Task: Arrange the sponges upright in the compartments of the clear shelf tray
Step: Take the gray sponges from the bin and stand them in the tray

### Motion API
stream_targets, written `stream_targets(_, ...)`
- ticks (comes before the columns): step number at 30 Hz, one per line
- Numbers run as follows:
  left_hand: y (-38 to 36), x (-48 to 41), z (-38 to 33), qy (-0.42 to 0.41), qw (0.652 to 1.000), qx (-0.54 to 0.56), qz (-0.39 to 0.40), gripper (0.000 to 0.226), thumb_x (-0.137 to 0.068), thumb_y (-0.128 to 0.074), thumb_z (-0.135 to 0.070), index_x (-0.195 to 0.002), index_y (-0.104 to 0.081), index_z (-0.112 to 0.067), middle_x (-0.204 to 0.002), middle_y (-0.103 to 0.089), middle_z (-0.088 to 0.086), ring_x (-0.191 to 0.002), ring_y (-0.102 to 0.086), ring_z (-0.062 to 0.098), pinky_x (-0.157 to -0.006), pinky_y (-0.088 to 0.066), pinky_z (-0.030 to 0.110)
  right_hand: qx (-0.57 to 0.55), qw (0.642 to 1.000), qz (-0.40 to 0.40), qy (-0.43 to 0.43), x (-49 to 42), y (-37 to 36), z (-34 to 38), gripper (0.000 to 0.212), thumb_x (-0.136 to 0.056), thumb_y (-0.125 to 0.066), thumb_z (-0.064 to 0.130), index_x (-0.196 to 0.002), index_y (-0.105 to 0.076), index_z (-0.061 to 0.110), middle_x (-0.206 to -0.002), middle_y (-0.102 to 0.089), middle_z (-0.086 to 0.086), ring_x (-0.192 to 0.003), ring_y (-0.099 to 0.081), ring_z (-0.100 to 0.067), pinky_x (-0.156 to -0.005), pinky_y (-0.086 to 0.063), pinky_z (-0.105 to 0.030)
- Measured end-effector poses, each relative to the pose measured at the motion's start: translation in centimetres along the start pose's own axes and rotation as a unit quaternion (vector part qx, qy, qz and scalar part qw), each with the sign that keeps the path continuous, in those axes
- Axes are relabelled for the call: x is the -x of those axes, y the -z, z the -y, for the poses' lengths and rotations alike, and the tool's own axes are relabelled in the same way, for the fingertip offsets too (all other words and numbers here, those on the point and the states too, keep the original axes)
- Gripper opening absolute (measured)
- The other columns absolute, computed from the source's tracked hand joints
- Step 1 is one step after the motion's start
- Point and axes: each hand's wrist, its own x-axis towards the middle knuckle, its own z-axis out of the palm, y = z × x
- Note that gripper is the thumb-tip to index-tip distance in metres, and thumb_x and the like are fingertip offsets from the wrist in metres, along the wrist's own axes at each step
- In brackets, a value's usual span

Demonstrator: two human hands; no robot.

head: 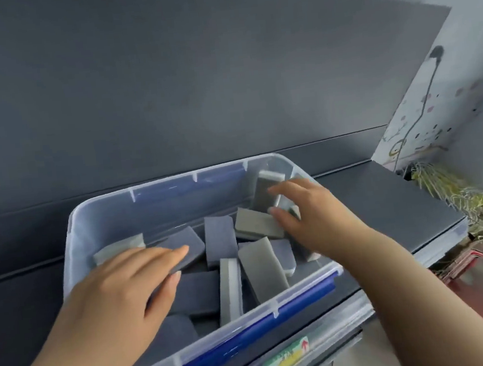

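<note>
Head camera: the right hand point(311, 214) reaches into the far right corner of the clear plastic tray with blue clip handles point(160, 181), its grip spread open and holding nothing. The forefinger point(276, 190) is touching the face of a grey sponge with a white backing point(266, 193). That sponge stands on end just beyond the fingertips, its long axis up and leaning towards the far right wall. This hand is plainly the nearer of the two to it.

The left hand point(121, 297) lies at the near left with its fingers stretched flat over a dark blue-grey slab sponge point(191, 243). Whether the thumb pinches that sponge from below cannot be told.

Between the hands, the loose grey and blue-grey sponges point(260, 272) lie tumbled flat or on edge across the tray floor. No dividers can be made out. The tray sits on a dark grey worktop point(383, 198). Most of the arranging appears still to be done.
</note>
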Motion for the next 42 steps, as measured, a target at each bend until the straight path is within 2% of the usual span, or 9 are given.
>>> stream_targets(4,-0.4,0.3,-1.2,0.101,0.994,-0.046,-0.011,0.040,-0.089,-0.040,-0.037,-0.115,-0.067,-0.023,-0.103,-0.067,-0.009,-0.091,-0.065,0.017,-0.068,-0.055,0.043,0.084,0.993,0.074,0.023,-8.4,-1.7,-3.8,0.039,-0.091,-0.052,0.024,-0.128,-0.051,0.015,-0.131,-0.049,-0.007,-0.117,-0.048,-0.026,-0.094,-0.035,-0.028)
stream_targets(9,-0.8,-1.0,-3.7,0.168,0.981,-0.096,-0.026,0.041,-0.088,-0.039,-0.036,-0.112,-0.069,-0.023,-0.099,-0.068,-0.010,-0.086,-0.065,0.016,-0.063,-0.055,0.036,0.272,0.938,0.215,-0.004,-14.1,-4.0,-5.5,0.043,-0.083,-0.060,0.025,-0.125,-0.052,0.017,-0.126,-0.054,-0.005,-0.118,-0.051,-0.025,-0.096,-0.045,-0.035)
stream_targets(14,-1.5,-2.0,-5.4,0.187,0.972,-0.141,-0.025,0.039,-0.087,-0.039,-0.033,-0.108,-0.071,-0.023,-0.095,-0.069,-0.013,-0.085,-0.057,0.005,-0.063,-0.038,0.015,0.300,0.933,0.195,0.024,-14.9,-5.5,-6.0,0.045,-0.086,-0.055,0.023,-0.130,-0.046,0.016,-0.131,-0.039,-0.011,-0.120,-0.045,-0.028,-0.094,-0.045,-0.035)
stream_targets(20,-2.4,-3.3,-5.2,0.177,0.967,-0.183,0.034,0.040,-0.086,-0.037,-0.036,-0.108,-0.069,-0.026,-0.096,-0.069,-0.013,-0.085,-0.067,0.011,-0.062,-0.055,0.028,0.314,0.928,0.194,0.040,-12.9,-4.3,-6.2,0.040,-0.088,-0.049,0.014,-0.127,-0.042,0.010,-0.132,-0.039,-0.012,-0.114,-0.053,-0.027,-0.086,-0.044,-0.032)
stream_targets(25,-4.2,-5.8,-2.8,0.140,0.955,-0.228,0.125,0.028,-0.088,-0.043,-0.031,-0.106,-0.065,-0.029,-0.094,-0.065,-0.012,-0.089,-0.063,0.016,-0.062,-0.053,0.034,0.206,0.971,0.106,0.060,-9.8,-0.8,-6.9,0.037,-0.084,-0.055,0.028,-0.115,-0.044,0.014,-0.112,-0.051,-0.006,-0.094,-0.058,-0.029,-0.067,-0.044,-0.030)
stream_targets(29,-6.2,-8.0,1.4,0.211,0.861,-0.299,0.354,0.038,-0.093,-0.048,-0.022,-0.130,-0.045,-0.026,-0.123,-0.049,-0.003,-0.115,-0.044,0.019,-0.086,-0.042,0.033,0.030,0.997,0.045,0.052,-6.1,0.7,-7.7,0.039,-0.082,-0.061,0.034,-0.118,-0.053,0.018,-0.101,-0.046,-0.001,-0.085,-0.053,-0.025,-0.072,-0.040,-0.029)
stream_targets(36,-6.8,-8.3,4.9,0.268,0.772,-0.337,0.467,0.058,-0.088,-0.052,-0.008,-0.140,-0.031,-0.024,-0.128,-0.042,0.006,-0.118,-0.043,0.025,-0.087,-0.041,0.033,-0.315,0.937,0.143,-0.045,-3.3,-1.3,-6.2,0.019,-0.083,-0.066,0.025,-0.100,-0.059,0.023,-0.088,-0.065,0.000,-0.058,-0.067,-0.012,-0.056,-0.052,-0.020)
stream_targets(39,-6.3,-8.6,5.1,0.291,0.774,-0.309,0.470,0.066,-0.087,-0.048,-0.006,-0.144,-0.024,-0.027,-0.125,-0.049,0.003,-0.111,-0.052,0.025,-0.075,-0.042,0.030,-0.403,0.898,0.167,-0.061,-3.1,-2.0,-5.3,0.019,-0.084,-0.064,0.022,-0.102,-0.061,0.018,-0.089,-0.067,-0.005,-0.067,-0.069,-0.015,-0.061,-0.057,-0.026)
stream_targets(42,-5.4,-9.0,3.8,0.273,0.847,-0.275,0.364,0.065,-0.089,-0.048,-0.014,-0.146,-0.020,-0.029,-0.130,-0.050,-0.001,-0.112,-0.054,0.024,-0.080,-0.047,0.034,-0.453,0.871,0.172,-0.078,-3.2,-2.3,-4.9,0.020,-0.086,-0.063,0.024,-0.104,-0.062,0.014,-0.091,-0.069,-0.009,-0.075,-0.069,-0.018,-0.065,-0.057,-0.028)
